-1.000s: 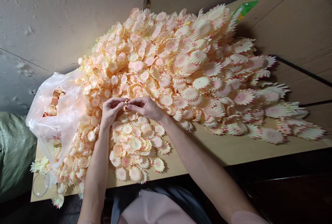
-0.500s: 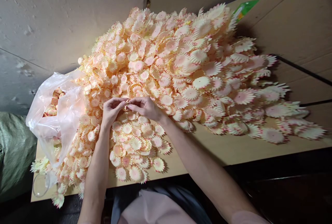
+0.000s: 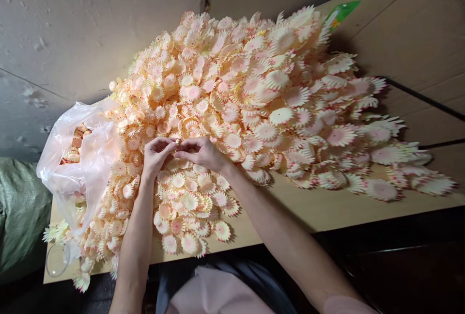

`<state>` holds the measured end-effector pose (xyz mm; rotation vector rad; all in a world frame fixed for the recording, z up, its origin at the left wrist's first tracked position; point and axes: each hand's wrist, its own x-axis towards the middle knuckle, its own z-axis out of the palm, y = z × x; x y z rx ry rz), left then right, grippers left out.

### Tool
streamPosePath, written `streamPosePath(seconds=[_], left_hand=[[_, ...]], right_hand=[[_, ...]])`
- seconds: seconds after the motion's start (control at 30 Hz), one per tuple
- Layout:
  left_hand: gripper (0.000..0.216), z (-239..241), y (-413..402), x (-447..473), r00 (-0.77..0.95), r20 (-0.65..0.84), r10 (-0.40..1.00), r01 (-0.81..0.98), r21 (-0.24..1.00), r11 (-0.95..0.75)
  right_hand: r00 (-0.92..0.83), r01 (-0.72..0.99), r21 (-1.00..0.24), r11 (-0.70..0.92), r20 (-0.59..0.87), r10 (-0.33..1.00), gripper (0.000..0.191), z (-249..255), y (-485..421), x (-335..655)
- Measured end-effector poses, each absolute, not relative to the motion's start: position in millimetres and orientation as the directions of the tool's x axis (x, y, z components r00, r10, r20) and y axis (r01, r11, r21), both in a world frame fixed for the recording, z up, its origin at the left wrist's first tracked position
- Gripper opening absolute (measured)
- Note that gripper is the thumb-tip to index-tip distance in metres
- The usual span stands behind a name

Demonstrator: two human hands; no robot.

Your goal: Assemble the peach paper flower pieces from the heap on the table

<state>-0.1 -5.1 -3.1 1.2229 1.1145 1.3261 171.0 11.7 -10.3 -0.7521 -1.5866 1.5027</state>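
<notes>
My left hand and my right hand meet fingertip to fingertip at the near middle of the heap. Between them is a small cream petal piece, mostly hidden by the fingers. Both hands are closed in a pinch on it. Around and behind them spreads a large heap of cream-and-pink artificial flower petal discs with fringed, pink-tipped edges. A smaller cluster of the same discs lies between my forearms.
At the left stands a clear plastic bag holding small pink and orange pieces. A round clear dish sits at the table's near left corner. A green sack is beside it. A green packet lies at the back right.
The fingers of my right hand have shifted slightly against the left ones, and the small piece between them has turned a little. The heap looks the same.
</notes>
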Motion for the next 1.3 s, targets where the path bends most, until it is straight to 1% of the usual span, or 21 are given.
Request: streamPosePath(seconds=[0.37, 0.77, 1.03, 1.3], left_hand=[[0.022, -5.0, -3.7, -1.6, 0.001, 0.067, 0.998, -0.118, 0.991, -0.066], [0.023, -9.4, 0.0, -3.1, -0.061, 0.058, 0.996, -0.105, 0.992, -0.064], [0.023, -7.8, -0.2, -1.5, -0.063, 0.05, 0.997, -0.112, 0.992, -0.057], [0.022, -8.7, -1.0, -2.1, -0.049, 0.048, 0.998, -0.107, 0.993, -0.053]], right_hand=[[-0.504, -0.12, -0.987, 0.103, 0.15, 0.851, 0.031, -15.4, 15.9, 170.8], [-0.499, -0.128, -0.984, 0.125, 0.173, 0.849, 0.031, -19.4, 16.6, 171.0], [-0.519, -0.104, -0.984, 0.143, 0.176, 0.837, 0.03, -17.5, 16.7, 172.1], [-0.542, -0.109, -0.987, 0.119, 0.16, 0.825, 0.031, -15.2, 16.3, 173.1]])
